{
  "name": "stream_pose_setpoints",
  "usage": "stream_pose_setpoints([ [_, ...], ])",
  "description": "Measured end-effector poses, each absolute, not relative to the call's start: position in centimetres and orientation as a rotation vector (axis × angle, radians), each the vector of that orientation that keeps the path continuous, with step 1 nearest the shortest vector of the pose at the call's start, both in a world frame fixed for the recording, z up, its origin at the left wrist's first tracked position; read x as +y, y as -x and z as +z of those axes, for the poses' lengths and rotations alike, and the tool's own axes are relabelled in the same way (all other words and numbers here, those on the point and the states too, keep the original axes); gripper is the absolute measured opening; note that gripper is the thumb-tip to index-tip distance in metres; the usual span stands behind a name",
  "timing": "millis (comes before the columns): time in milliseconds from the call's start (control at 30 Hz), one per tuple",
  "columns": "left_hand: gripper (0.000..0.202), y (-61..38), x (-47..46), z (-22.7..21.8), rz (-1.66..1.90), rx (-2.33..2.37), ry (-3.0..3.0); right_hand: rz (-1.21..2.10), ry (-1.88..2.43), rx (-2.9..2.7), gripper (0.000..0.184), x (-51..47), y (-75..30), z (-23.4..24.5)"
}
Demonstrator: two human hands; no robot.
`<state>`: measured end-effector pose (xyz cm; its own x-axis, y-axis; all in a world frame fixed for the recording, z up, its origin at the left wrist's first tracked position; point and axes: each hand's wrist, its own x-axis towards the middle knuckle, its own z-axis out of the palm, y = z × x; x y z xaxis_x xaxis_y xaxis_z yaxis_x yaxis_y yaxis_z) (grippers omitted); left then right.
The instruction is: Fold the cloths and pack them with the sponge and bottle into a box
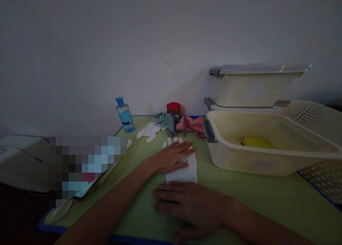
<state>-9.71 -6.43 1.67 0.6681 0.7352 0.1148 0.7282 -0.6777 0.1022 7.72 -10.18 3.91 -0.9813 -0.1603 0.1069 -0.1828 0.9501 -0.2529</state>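
A white glove [184, 168] lies flat on the green table [267, 198], fingers pointing away from me. My left hand [171, 157] rests flat on its upper part, fingers stretched out. My right hand [189, 205] lies flat across the table at the glove's cuff end, fingers extended to the left. Neither hand grips anything.
A second white glove [148, 131], grey-green cloth [167, 120] and pink cloth [191, 124] lie at the back. A blue bottle [124, 115] and a red-lidded jar [173, 108] stand near the wall. A cream tub [267, 145] with a yellow object [256, 142] sits right, beneath a lidded tub [253, 84].
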Motion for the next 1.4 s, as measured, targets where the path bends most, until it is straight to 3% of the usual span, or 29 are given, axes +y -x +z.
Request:
stream_pose_setpoints([
  [133,0.042,10.9,-6.2,1.9,0.510,1.651,-2.841,0.359,-0.258,-3.060,0.059,-10.1,-7.7,4.2],
  [300,0.039,13.5,-5.2,2.0,0.624,2.454,-2.159,0.253,-0.251,-3.035,0.051,-10.1,-7.8,3.8],
  [467,0.022,15.7,-5.2,1.3,0.633,2.496,-1.929,0.162,-0.192,-2.943,0.048,-9.7,-7.9,3.0],
  [767,0.003,15.6,-5.0,3.5,1.252,2.211,-1.539,0.137,0.115,-2.764,0.035,-9.0,-7.8,2.7],
  [900,0.010,14.6,-5.1,5.3,1.471,1.826,-1.399,0.161,0.335,-2.688,0.033,-9.1,-7.8,2.9],
  [1133,0.017,11.7,-6.1,4.9,1.464,0.978,-0.818,0.218,0.605,-2.343,0.034,-8.9,-7.7,2.0],
  [1400,0.005,10.7,-6.4,4.0,1.417,0.930,-0.868,0.192,0.554,-2.284,0.039,-8.4,-7.7,2.3],
])
